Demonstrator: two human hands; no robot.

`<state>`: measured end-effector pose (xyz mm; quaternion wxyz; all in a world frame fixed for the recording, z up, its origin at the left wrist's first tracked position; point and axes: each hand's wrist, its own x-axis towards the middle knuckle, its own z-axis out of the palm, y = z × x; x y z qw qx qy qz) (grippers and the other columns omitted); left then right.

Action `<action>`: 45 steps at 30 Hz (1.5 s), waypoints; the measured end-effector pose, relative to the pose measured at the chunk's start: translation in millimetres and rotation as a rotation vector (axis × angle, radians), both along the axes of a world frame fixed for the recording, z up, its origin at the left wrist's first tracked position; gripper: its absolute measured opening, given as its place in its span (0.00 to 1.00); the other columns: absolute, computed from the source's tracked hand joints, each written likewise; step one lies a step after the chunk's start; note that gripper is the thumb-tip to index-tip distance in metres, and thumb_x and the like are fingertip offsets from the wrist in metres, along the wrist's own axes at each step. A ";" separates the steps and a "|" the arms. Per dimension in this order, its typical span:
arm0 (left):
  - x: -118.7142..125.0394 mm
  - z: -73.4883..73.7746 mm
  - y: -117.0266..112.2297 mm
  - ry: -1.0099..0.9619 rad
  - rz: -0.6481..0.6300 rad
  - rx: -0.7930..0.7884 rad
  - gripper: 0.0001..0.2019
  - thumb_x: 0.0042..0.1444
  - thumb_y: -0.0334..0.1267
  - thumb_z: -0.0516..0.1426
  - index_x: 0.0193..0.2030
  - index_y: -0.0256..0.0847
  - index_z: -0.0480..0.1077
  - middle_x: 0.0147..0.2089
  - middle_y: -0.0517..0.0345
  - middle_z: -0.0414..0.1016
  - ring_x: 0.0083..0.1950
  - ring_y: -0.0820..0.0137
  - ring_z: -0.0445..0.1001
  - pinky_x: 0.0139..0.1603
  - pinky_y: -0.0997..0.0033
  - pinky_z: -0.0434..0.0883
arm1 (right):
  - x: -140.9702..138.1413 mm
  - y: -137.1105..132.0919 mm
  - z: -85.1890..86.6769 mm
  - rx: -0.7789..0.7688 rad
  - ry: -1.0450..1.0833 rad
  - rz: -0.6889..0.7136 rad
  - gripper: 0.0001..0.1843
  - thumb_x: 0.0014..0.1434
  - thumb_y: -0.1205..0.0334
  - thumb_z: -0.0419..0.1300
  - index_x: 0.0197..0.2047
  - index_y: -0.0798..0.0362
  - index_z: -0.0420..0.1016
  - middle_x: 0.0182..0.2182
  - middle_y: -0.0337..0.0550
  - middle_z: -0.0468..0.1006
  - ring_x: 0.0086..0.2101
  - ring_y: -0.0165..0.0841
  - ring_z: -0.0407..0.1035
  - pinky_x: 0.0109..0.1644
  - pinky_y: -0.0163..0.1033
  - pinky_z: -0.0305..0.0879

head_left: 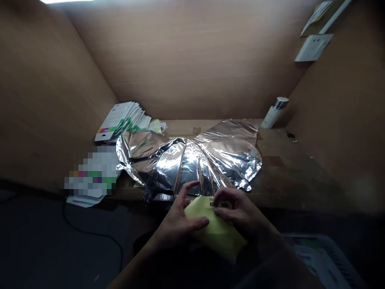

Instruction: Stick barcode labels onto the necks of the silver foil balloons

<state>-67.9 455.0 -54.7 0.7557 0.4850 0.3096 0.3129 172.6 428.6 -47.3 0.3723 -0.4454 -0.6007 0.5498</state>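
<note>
Both of my hands hold a yellow paper packet (215, 230) over the front edge of the wooden bench (288, 180). My left hand (180, 218) grips its left side, with the thumb across the face. My right hand (240, 208) pinches the top edge with its fingertips, close to a small barcode label (213, 204). Just beyond the fingers lies a large crumpled silver foil sheet (192, 166), possibly a foil balloon. It spreads over the bench, and neither hand appears to touch it.
A stack of printed cards (123, 120) stands at the back left, above a pixelated printed sheet (93, 176). A white bottle (273, 113) stands at the back right. Brown walls (180, 60) surround the bench. A black cable (90, 228) and a crate (325, 257) lie below.
</note>
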 end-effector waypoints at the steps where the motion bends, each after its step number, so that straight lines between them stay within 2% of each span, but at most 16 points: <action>1: -3.8 -2.7 -2.3 0.016 -0.009 -0.001 0.50 0.52 0.39 0.71 0.74 0.51 0.47 0.46 0.52 0.79 0.42 0.61 0.80 0.41 0.66 0.76 | -5.2 1.3 -1.6 0.056 -0.046 -0.004 0.10 0.63 0.57 0.67 0.44 0.54 0.76 0.38 0.42 0.76 0.37 0.32 0.70 0.39 0.35 0.67; 5: -14.4 -11.7 -11.5 0.077 0.069 0.022 0.50 0.54 0.38 0.70 0.76 0.51 0.45 0.42 0.55 0.79 0.39 0.63 0.80 0.39 0.68 0.76 | -20.4 4.9 -5.3 0.589 -0.412 -0.070 0.07 0.62 0.63 0.67 0.45 0.49 0.80 0.50 0.48 0.74 0.50 0.41 0.69 0.52 0.47 0.67; 7: -16.5 -13.6 -15.7 0.081 0.090 0.039 0.50 0.56 0.38 0.68 0.77 0.52 0.42 0.41 0.55 0.79 0.37 0.65 0.79 0.38 0.69 0.75 | -25.7 3.9 -4.4 0.829 -0.607 -0.074 0.08 0.63 0.65 0.66 0.46 0.48 0.80 0.48 0.48 0.75 0.49 0.41 0.68 0.53 0.51 0.63; 9: -16.9 -14.1 -19.8 0.117 0.108 0.120 0.49 0.58 0.38 0.66 0.78 0.52 0.41 0.41 0.56 0.79 0.35 0.66 0.77 0.35 0.71 0.73 | -31.0 1.5 -2.1 0.935 -0.715 -0.024 0.09 0.65 0.68 0.63 0.48 0.49 0.79 0.41 0.45 0.77 0.42 0.38 0.67 0.50 0.50 0.62; 15: -14.9 -13.8 -30.3 0.374 0.150 0.561 0.47 0.58 0.25 0.59 0.79 0.49 0.41 0.31 0.66 0.70 0.28 0.73 0.67 0.30 0.76 0.63 | -46.7 -7.2 1.4 0.914 -0.822 0.113 0.08 0.69 0.69 0.56 0.37 0.53 0.74 0.31 0.44 0.74 0.33 0.35 0.62 0.39 0.43 0.61; 20: -14.8 -12.4 -32.1 0.376 0.128 0.635 0.45 0.56 0.21 0.57 0.77 0.50 0.46 0.32 0.67 0.71 0.29 0.74 0.68 0.33 0.76 0.64 | -50.2 -5.8 -2.8 0.848 -0.761 0.081 0.14 0.68 0.70 0.55 0.29 0.53 0.69 0.27 0.41 0.70 0.29 0.33 0.61 0.35 0.41 0.59; 23: -20.5 -12.0 -31.0 0.324 0.095 0.560 0.42 0.56 0.21 0.58 0.75 0.51 0.52 0.37 0.65 0.75 0.32 0.73 0.71 0.34 0.76 0.66 | -45.3 -2.7 -4.4 0.591 -0.536 -0.077 0.11 0.65 0.67 0.59 0.29 0.53 0.72 0.27 0.40 0.72 0.28 0.31 0.66 0.33 0.38 0.61; 25: -24.7 -13.2 -30.7 0.315 0.095 0.532 0.36 0.56 0.22 0.58 0.69 0.52 0.61 0.47 0.60 0.79 0.41 0.70 0.76 0.43 0.74 0.71 | -40.8 -2.5 -5.6 0.372 -0.388 -0.268 0.09 0.66 0.63 0.60 0.32 0.53 0.75 0.28 0.40 0.75 0.28 0.32 0.69 0.32 0.37 0.64; 27: -26.2 -15.9 -31.0 0.329 0.095 0.514 0.30 0.56 0.21 0.58 0.63 0.52 0.69 0.56 0.59 0.79 0.52 0.66 0.77 0.55 0.69 0.71 | -38.3 -5.0 -9.4 0.314 -0.342 -0.535 0.09 0.66 0.60 0.60 0.35 0.52 0.76 0.28 0.41 0.76 0.28 0.34 0.70 0.32 0.39 0.66; 30: -21.5 -21.0 -32.6 0.313 0.047 0.485 0.33 0.53 0.19 0.57 0.63 0.51 0.71 0.59 0.59 0.78 0.59 0.63 0.76 0.62 0.66 0.68 | -43.1 -12.6 -23.4 0.674 -0.438 -0.741 0.01 0.63 0.65 0.63 0.39 0.50 0.77 0.30 0.42 0.77 0.31 0.38 0.71 0.37 0.44 0.67; 33: -13.9 -23.9 -33.9 0.245 0.013 0.431 0.26 0.53 0.20 0.58 0.58 0.44 0.74 0.56 0.56 0.79 0.54 0.63 0.76 0.58 0.68 0.70 | -54.2 -21.4 -43.1 1.058 -0.540 -0.436 0.19 0.59 0.73 0.64 0.52 0.49 0.76 0.33 0.44 0.79 0.34 0.40 0.73 0.42 0.48 0.66; 35: -11.2 -24.8 -34.1 0.214 0.005 0.394 0.17 0.55 0.23 0.57 0.50 0.39 0.76 0.48 0.55 0.80 0.47 0.65 0.77 0.50 0.71 0.72 | -58.9 -26.0 -52.3 1.119 -0.564 -0.256 0.26 0.58 0.75 0.63 0.59 0.51 0.73 0.36 0.46 0.80 0.36 0.40 0.73 0.42 0.49 0.65; 38: -11.5 -27.1 -35.2 0.214 -0.006 0.372 0.17 0.56 0.24 0.58 0.52 0.37 0.75 0.46 0.55 0.80 0.45 0.66 0.76 0.47 0.73 0.71 | -56.7 -29.5 -50.7 0.968 -0.501 -0.262 0.25 0.59 0.69 0.66 0.60 0.50 0.73 0.40 0.47 0.78 0.40 0.41 0.72 0.45 0.49 0.65; 41: -12.9 -32.8 -39.3 0.205 -0.070 0.347 0.24 0.53 0.22 0.57 0.58 0.38 0.74 0.48 0.55 0.80 0.46 0.65 0.77 0.46 0.73 0.72 | -48.1 -27.0 -33.4 0.502 -0.351 -0.274 0.18 0.64 0.61 0.64 0.57 0.49 0.74 0.44 0.46 0.75 0.42 0.39 0.71 0.46 0.45 0.68; 43: -14.2 -39.0 -43.4 0.206 -0.119 0.326 0.27 0.53 0.23 0.57 0.61 0.39 0.73 0.49 0.54 0.80 0.47 0.64 0.77 0.46 0.73 0.73 | -42.3 -21.3 -21.9 0.187 -0.247 -0.150 0.09 0.66 0.58 0.63 0.47 0.51 0.78 0.41 0.44 0.74 0.40 0.36 0.70 0.42 0.40 0.68; 45: -16.9 -46.6 -47.8 0.256 -0.140 0.327 0.31 0.54 0.24 0.58 0.66 0.42 0.71 0.55 0.53 0.80 0.53 0.61 0.77 0.54 0.68 0.73 | -37.5 -13.5 -16.6 0.021 -0.182 -0.123 0.11 0.66 0.55 0.62 0.36 0.53 0.77 0.35 0.42 0.73 0.35 0.33 0.68 0.38 0.38 0.66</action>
